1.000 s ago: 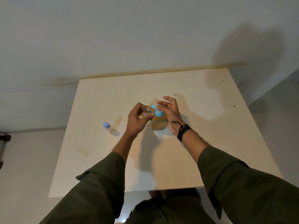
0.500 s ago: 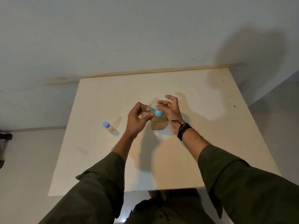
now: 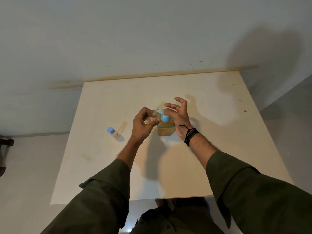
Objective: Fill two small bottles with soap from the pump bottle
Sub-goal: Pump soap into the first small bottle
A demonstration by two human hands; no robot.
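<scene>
A pump bottle (image 3: 165,129) of amber soap with a light blue pump head stands in the middle of the table (image 3: 211,157). My left hand (image 3: 141,126) grips a small clear bottle (image 3: 150,119) and holds its mouth under the pump's spout. My right hand (image 3: 179,115) hovers over the pump, one finger pressing on the blue head while the other fingers spread out. A second small bottle (image 3: 114,133) with a blue cap stands upright on the table to the left, apart from both hands.
The table's far edge meets a pale wall (image 3: 152,39). Grey floor lies to the left and right of the table. A dark object (image 3: 5,144) sits on the floor at the far left edge of view.
Both hands stay at the pump bottle, hardly shifted. The capped bottle on the left has not moved.
</scene>
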